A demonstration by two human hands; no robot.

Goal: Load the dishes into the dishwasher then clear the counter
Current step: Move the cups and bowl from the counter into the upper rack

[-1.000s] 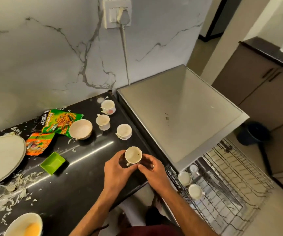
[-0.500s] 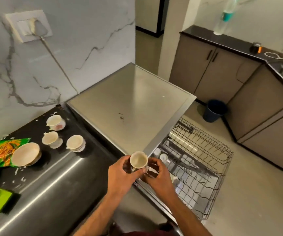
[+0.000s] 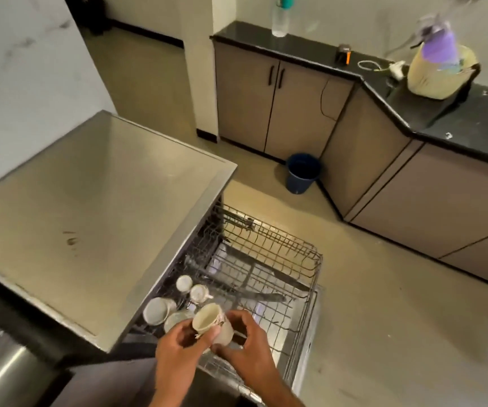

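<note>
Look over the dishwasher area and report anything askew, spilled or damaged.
Little stands out. A dark smudge marks the steel dishwasher top. The cup held in both hands, left hand and right hand, is tipped on its side over the pulled-out rack, which seems deliberate. No spill or breakage is visible.

Cups (image 3: 175, 301) in the rack (image 3: 269, 259) at its near left, cup (image 3: 212, 321) above them, bucket (image 3: 303, 173) on the floor far behind

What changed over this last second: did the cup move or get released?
The cup went from above the counter to over the pulled-out rack, tilting onto its side. The left hand and right hand still hold it. The cups in the rack stayed put.
</note>
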